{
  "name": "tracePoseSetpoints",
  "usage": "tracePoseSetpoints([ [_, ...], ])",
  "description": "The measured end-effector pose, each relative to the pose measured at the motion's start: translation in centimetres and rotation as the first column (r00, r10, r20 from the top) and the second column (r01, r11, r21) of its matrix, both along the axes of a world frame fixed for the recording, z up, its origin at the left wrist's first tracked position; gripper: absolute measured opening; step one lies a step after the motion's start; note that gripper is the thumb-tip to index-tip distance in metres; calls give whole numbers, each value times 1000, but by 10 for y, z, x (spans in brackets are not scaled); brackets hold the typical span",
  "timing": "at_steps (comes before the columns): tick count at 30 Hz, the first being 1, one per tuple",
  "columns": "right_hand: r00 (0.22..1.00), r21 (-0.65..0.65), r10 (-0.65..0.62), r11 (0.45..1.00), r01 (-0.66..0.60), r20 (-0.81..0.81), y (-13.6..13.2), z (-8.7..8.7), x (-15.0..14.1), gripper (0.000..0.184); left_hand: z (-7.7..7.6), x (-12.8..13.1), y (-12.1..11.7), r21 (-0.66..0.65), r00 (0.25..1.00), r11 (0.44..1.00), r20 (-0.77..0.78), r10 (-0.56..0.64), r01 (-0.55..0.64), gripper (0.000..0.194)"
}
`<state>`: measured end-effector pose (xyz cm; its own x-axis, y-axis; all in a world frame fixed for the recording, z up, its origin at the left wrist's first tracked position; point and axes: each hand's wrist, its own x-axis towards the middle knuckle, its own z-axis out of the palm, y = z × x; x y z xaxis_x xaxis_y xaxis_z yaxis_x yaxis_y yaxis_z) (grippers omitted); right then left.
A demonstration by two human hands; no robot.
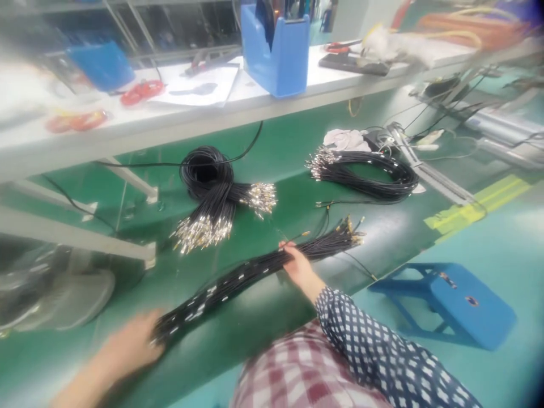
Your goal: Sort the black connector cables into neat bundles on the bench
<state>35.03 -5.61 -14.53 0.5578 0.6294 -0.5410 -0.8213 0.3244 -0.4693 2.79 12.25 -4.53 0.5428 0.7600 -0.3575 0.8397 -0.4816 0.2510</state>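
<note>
A long straight bundle of thin black cables (pixel 255 269) with metal end connectors lies across the green belt (pixel 297 170). My right hand (pixel 297 265) is closed around the bundle near its right end, just short of the gold connectors (pixel 351 231). My left hand (pixel 130 343) grips the bundle's left end; it is blurred by motion. A checked sleeve covers my right forearm.
Two coiled black cable bundles lie further back: one (pixel 212 187) in the middle, one (pixel 369 173) at the right. A white shelf (pixel 170 122) above holds a blue bin (pixel 278 48), papers and red rings. A blue stool (pixel 461 300) stands at the right.
</note>
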Motion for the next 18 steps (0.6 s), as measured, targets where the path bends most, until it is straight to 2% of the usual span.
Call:
tracePoseSetpoints([
  [2, 1000, -43, 13, 999, -12, 28, -6, 1, -9, 20, -2, 88, -18, -61, 947, 958, 179, -265, 280, 50],
  [3, 999, -64, 19, 998, -16, 45, -9, 3, -12, 20, -6, 133, -32, -65, 895, 927, 292, -336, 369, 54],
  [5, 996, -104, 41, 994, -32, 82, -16, 7, -17, 19, -18, 213, -61, -133, 826, 883, 437, -355, 450, 65],
  [6, 993, -125, 57, 991, -44, 101, -19, 10, -19, 20, -25, 243, -73, -224, 834, 875, 469, -290, 430, 68],
  [7, 990, -144, 74, 988, -56, 123, -22, 13, -20, 22, -31, 266, -83, -331, 840, 837, 485, -245, 435, 63],
  [9, 980, -173, 96, 983, -65, 177, -27, 21, -22, 26, -40, 292, -93, -467, 854, 761, 475, -214, 450, 51],
  [11, 962, -181, 97, 982, -52, 253, -32, 29, -24, 28, -41, 303, -95, -527, 859, 711, 462, -220, 466, 53],
  [14, 924, -180, 106, 983, -41, 368, -36, 40, -29, 23, -32, 318, -101, -571, 871, 693, 461, -172, 440, 62],
  [18, 844, -166, 185, 979, -115, 504, -34, 56, -35, 31, -13, 358, -132, -591, 861, 670, 488, -147, 449, 63],
])
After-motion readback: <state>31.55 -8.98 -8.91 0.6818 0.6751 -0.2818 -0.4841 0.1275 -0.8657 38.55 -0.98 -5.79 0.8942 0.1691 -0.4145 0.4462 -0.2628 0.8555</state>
